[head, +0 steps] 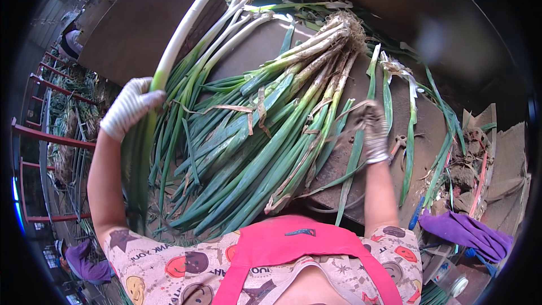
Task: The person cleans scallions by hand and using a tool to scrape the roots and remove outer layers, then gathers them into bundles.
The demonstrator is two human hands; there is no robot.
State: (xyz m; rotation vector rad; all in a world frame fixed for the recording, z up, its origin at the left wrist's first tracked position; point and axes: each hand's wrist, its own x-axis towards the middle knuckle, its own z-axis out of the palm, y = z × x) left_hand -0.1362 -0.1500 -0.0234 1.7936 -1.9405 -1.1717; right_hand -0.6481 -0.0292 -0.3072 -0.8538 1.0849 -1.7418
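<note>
My left hand (137, 103), in a whitish ribbed glove, grips a long green onion (182, 36) where its white shank turns green; the leaves hang down beside my arm. My right hand (371, 129), in a soiled, blurred glove, is at the right of the pile, with thin dry leaf strips by its fingers; what it grasps is unclear. Between my hands lies a heap of green onions (271, 135) with muddy shanks and a tangle of roots (347, 29) at the top. Several cleaner green onions (228, 42) with white shanks lie to its left.
Peeled outer leaves (410, 135) lie on the right of the work surface. A purple cloth (465, 233), a blue-handled tool (417, 214) and a clear plastic jar (449, 279) are at lower right. Red-framed racks (55, 135) stand at left. Other people (87, 262) are partly visible at the far left.
</note>
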